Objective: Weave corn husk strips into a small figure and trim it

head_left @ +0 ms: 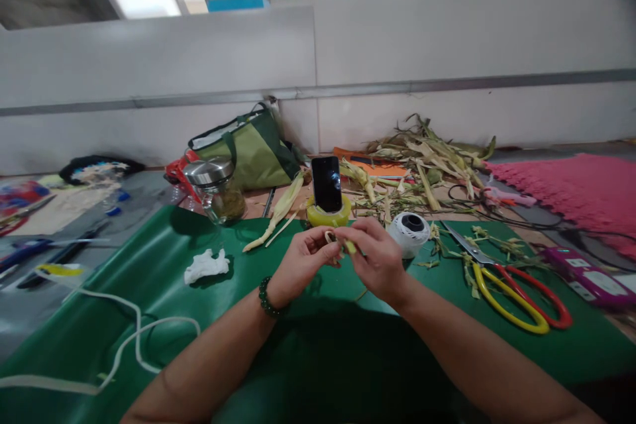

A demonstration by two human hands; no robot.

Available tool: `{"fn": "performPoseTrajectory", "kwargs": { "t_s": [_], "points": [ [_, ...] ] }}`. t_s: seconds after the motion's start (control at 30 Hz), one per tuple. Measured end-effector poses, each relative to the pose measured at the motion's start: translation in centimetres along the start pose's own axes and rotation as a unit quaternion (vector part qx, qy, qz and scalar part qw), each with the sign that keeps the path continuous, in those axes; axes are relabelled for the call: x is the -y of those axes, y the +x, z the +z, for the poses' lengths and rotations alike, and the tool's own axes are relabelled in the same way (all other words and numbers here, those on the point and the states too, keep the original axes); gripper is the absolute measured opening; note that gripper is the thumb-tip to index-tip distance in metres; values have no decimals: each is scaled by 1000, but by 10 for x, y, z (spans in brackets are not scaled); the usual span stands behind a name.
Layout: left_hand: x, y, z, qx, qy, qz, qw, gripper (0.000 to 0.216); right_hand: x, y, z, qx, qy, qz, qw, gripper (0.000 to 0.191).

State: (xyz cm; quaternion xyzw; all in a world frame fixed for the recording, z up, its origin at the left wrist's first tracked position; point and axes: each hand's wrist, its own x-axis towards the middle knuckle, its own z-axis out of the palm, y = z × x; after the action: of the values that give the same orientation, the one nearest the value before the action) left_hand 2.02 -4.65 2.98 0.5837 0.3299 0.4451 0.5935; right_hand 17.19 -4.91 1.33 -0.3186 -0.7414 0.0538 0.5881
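Note:
My left hand (307, 257), with a dark green bead bracelet (268, 298) on its wrist, pinches a small pale looped strip (328, 236) that looks like corn husk. My right hand (376, 257) meets it fingertip to fingertip, closed on a yellow-green piece of husk (351, 247). Whether both bits are one strip, I cannot tell, as the fingers hide much of it. Just beyond the hands, a phone (326, 184) stands upright in a yellow tape roll (328, 213). Right of them is a white roll (410, 233) with a dark core.
Open scissors (517, 291) with red and yellow handles lie on the green mat (238, 331) among husk scraps. Dry corn husks (432, 152) are heaped at the back. At left are crumpled white tissue (207, 267), a glass jar (218, 192), a green bag (253, 156) and a white cord (134, 324).

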Motion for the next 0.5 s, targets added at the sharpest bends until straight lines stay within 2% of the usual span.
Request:
{"fn": "performPoseTrajectory", "kwargs": {
  "t_s": [0.07, 0.2, 0.27, 0.4, 0.5],
  "points": [
    [2, 1, 0, -13, -4, -2, 1000, 39, 0, -2, -1, 36, -67, -73, 994, 32],
    [3, 2, -2, -38, 0, 17, 999, 38, -1, 2, -3, 124, -84, -102, 983, 43],
    [3, 2, -2, -46, 11, 29, 998, 36, -3, 5, -5, 138, -46, -102, 984, 38],
    [4, 1, -3, -50, 38, 30, 998, 35, -11, 11, -8, 103, 44, -58, 992, 17],
    [2, 1, -4, -59, 39, 26, 997, 34, -15, 13, -12, 127, 74, -42, 988, 14]
  ]
}}
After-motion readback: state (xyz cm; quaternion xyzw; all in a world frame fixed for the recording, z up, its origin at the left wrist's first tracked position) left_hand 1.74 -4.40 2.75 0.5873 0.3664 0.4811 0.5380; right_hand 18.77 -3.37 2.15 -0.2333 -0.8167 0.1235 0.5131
